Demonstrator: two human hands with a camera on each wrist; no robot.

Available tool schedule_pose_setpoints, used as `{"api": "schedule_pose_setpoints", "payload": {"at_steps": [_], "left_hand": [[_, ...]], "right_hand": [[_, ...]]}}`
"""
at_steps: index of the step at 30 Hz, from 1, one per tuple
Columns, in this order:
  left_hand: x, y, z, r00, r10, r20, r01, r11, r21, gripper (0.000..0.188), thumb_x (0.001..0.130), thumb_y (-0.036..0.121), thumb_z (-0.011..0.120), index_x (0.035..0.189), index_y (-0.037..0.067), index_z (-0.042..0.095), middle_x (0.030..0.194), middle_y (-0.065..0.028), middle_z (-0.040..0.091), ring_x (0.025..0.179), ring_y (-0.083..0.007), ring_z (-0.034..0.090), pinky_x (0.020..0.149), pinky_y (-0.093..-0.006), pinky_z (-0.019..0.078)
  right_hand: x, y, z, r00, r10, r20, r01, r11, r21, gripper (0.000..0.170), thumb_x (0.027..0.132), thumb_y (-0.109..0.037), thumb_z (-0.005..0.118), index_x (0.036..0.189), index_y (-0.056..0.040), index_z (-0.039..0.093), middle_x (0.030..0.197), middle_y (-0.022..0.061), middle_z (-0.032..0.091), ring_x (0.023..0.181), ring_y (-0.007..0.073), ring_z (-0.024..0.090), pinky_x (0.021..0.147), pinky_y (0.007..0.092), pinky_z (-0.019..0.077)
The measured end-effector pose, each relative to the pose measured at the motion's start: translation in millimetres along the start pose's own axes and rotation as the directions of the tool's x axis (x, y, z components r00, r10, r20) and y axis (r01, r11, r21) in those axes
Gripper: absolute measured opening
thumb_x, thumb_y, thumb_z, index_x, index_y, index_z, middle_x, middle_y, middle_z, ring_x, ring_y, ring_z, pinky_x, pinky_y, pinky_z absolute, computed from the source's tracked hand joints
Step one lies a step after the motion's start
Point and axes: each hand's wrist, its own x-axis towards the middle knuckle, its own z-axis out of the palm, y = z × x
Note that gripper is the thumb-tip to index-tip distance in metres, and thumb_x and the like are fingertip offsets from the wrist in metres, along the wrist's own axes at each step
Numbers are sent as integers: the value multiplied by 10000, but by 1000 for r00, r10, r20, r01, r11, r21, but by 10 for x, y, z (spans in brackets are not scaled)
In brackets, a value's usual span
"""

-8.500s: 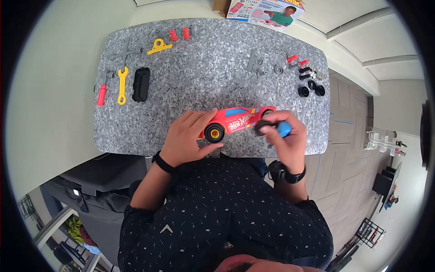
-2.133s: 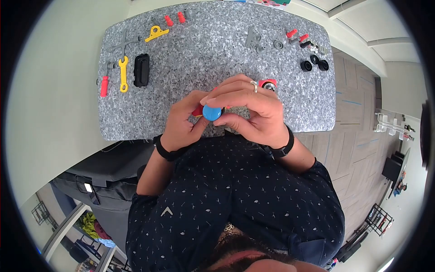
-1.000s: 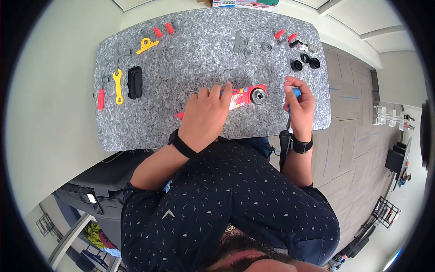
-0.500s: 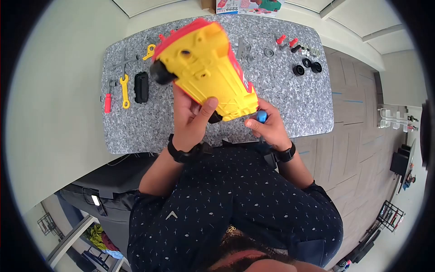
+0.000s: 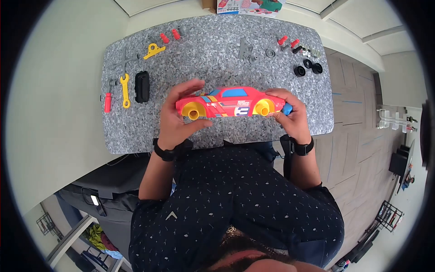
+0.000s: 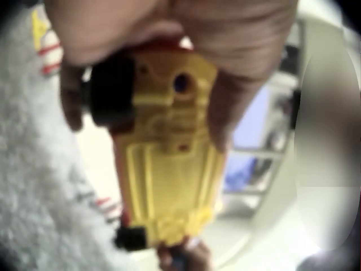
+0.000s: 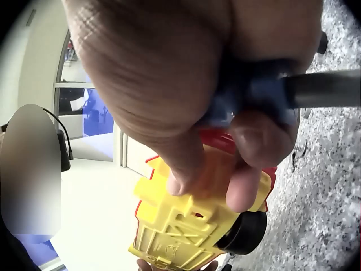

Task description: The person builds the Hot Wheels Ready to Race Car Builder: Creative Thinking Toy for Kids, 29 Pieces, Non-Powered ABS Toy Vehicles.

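Observation:
Both hands hold a red toy car (image 5: 233, 102) above the speckled table, its side facing me. Two bare yellow hubs show in its wheel arches on that side. My left hand (image 5: 174, 120) grips one end, thumb below; in the left wrist view its thumb lies along the yellow underside (image 6: 175, 169), beside a black wheel (image 6: 113, 90). At the other end, my right hand (image 5: 297, 119) pinches the car while also holding a blue-handled screwdriver (image 5: 287, 109). Its grey shaft (image 7: 327, 88) juts out in the right wrist view. Another black wheel (image 7: 246, 232) sits on the car's far side.
At left lie a yellow wrench (image 5: 125, 93), a red-handled screwdriver (image 5: 108, 103), a grey cross-shaped tool (image 5: 125, 60) and a black tray-like part (image 5: 142, 87). Loose black wheels (image 5: 299, 71) and small red pieces (image 5: 282, 40) lie at right. A box (image 5: 251, 7) stands behind.
Earlier the right hand carried a black wheel to the car, and both hands worked there with the screwdriver. The car was then lifted, underside showing, and turned to its wheelless side.

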Motion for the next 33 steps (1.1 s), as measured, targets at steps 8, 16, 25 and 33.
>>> {"api": "schedule_pose_setpoints", "payload": {"at_steps": [8, 16, 25, 33], "left_hand": [[-65, -79, -38, 991, 15, 135, -50, 965, 259, 563, 810, 157, 985, 1336, 56, 812, 1425, -149, 783, 1326, -311, 752, 1129, -418, 582], [-219, -312, 12, 1000, 9, 16, -13, 964, 265, 519, 840, 127, 956, 1333, 49, 815, 1421, -148, 784, 1281, -305, 761, 1099, -405, 585], [-274, -425, 35, 998, 6, 62, -21, 970, 242, 553, 817, 87, 989, 1334, 23, 802, 1419, -157, 782, 1302, -299, 749, 1128, -409, 575], [-285, -470, 49, 999, -3, 43, -7, 975, 221, 528, 824, 97, 964, 1327, 46, 811, 1416, -152, 785, 1286, -309, 757, 1111, -412, 581]], "right_hand": [[136, 28, -146, 991, -72, 111, 97, 966, -238, 522, 870, -53, 925, 1367, -41, 767, 1386, 177, 779, 1262, 355, 756, 1091, 422, 574], [298, 472, -785, 946, -14, -323, -231, 670, -706, 622, 818, -110, 979, 1388, -42, 738, 1374, 224, 750, 1232, 428, 733, 1039, 468, 590], [590, 1085, -1106, 948, 24, -316, -292, 451, -843, 610, 795, -76, 970, 1373, -104, 779, 1371, 221, 734, 1272, 445, 701, 1070, 504, 590], [652, 478, -874, 951, -19, -308, -215, 678, -703, 527, 820, 9, 900, 1325, -114, 812, 1269, 166, 744, 1190, 379, 729, 1017, 446, 584]]}}
